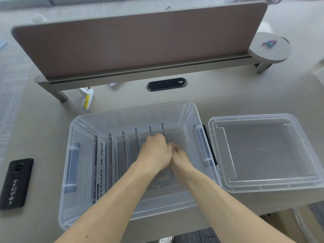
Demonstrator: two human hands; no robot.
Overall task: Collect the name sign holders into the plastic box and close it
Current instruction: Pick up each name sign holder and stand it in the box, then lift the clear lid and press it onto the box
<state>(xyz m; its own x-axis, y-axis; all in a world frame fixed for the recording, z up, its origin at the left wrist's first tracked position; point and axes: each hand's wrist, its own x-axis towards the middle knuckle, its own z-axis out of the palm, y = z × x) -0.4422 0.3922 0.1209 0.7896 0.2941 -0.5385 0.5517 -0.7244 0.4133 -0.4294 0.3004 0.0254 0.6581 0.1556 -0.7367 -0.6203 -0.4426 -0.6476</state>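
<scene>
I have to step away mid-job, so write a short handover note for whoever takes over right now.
Left hand and right hand: both inside the clear plastic box, closed around the rightmost name sign holders.
Things: several acrylic holders stand upright in a row in the box; the lid lies on the desk, right of the box.
Done: holders are in; none visible on the desk.
Left: let go, fit the lid, close the box.
</scene>
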